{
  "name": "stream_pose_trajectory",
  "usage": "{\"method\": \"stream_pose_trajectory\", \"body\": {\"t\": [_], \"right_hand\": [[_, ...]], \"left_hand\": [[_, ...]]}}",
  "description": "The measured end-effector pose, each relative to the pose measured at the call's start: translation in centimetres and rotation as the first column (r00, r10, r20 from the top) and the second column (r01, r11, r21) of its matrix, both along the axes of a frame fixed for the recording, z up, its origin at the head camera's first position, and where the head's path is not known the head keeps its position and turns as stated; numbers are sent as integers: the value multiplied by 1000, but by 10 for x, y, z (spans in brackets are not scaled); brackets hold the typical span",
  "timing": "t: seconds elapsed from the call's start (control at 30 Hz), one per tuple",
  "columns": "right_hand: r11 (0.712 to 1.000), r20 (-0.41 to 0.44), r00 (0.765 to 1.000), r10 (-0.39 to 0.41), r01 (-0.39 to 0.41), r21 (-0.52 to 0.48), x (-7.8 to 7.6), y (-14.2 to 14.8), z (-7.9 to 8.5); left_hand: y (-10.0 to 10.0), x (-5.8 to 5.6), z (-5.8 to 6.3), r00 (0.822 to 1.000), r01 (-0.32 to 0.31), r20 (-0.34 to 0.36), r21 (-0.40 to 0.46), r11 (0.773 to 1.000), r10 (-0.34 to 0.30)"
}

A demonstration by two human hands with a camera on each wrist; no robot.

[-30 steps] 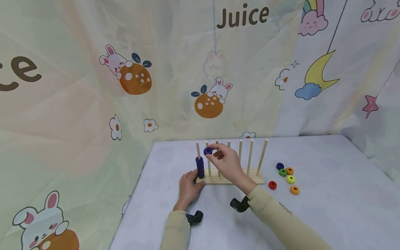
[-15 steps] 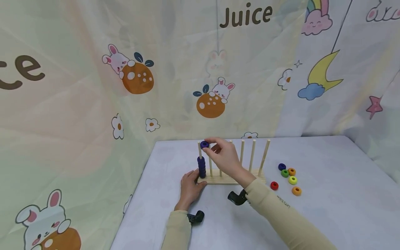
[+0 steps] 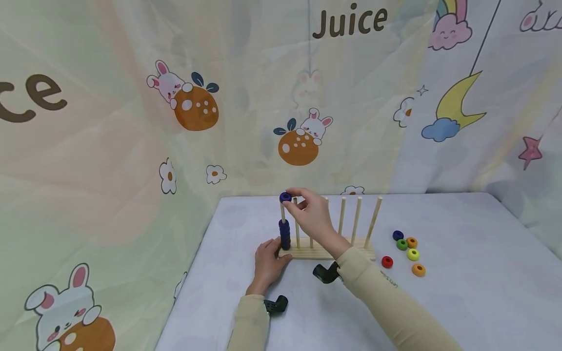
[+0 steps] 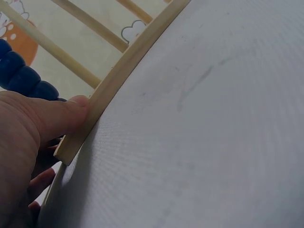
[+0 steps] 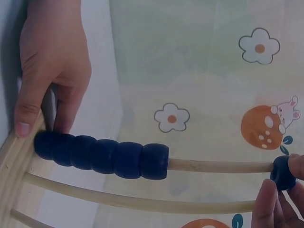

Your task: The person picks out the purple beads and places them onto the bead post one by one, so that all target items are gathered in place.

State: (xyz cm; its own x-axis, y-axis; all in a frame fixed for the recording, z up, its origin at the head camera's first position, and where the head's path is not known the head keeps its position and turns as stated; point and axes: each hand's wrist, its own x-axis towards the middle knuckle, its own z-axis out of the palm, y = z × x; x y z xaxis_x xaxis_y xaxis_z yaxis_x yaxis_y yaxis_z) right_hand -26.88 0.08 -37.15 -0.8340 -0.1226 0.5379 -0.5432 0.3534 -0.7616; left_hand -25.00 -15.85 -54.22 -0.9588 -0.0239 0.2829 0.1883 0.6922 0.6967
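Note:
My right hand (image 3: 313,217) pinches a dark blue bead (image 3: 285,197) between thumb and fingers at the top of the leftmost peg. The right wrist view shows this bead (image 5: 282,173) right at the peg's tip. Lower on the same peg sits a stack of several dark blue beads (image 3: 284,235). My left hand (image 3: 267,263) grips the left end of the wooden peg rack's base (image 3: 303,253). Its thumb (image 4: 71,111) lies on the base's front edge in the left wrist view, fingers partly hidden behind. The other upright pegs (image 3: 342,214) carry no beads.
Right of the rack lie loose beads on the white table: a blue one (image 3: 397,235), a green one (image 3: 401,244), a yellow one (image 3: 412,254), a red one (image 3: 387,262) and two orange ones (image 3: 419,270). A patterned curtain (image 3: 246,97) hangs behind the table.
My right hand has moved left and slightly up with the blue bead, from near the second peg to the tip of the leftmost peg. My left hand keeps its grip on the base.

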Motion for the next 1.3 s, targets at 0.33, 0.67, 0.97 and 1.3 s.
{"method": "stream_pose_trajectory", "body": {"t": [0.33, 0.67, 0.97, 1.3], "right_hand": [[1000, 18, 1000, -3, 3, -5, -1, -9, 2], [993, 3, 999, -40, 40, 110, -4, -9, -5], [995, -15, 1000, -27, 29, 100, -4, -8, -8], [1000, -63, 998, 8, -6, 21, -1, -2, -7]], "left_hand": [[0, -1, 0, 1000, 5, 7, -17, 1000, -4], [-1, -1, -2, 1000, 6, -21, -38, 999, -6], [-1, 0, -3, 1000, 3, -25, -34, 999, -4], [-1, -1, -1, 1000, 8, -28, -26, 1000, -8]]}}
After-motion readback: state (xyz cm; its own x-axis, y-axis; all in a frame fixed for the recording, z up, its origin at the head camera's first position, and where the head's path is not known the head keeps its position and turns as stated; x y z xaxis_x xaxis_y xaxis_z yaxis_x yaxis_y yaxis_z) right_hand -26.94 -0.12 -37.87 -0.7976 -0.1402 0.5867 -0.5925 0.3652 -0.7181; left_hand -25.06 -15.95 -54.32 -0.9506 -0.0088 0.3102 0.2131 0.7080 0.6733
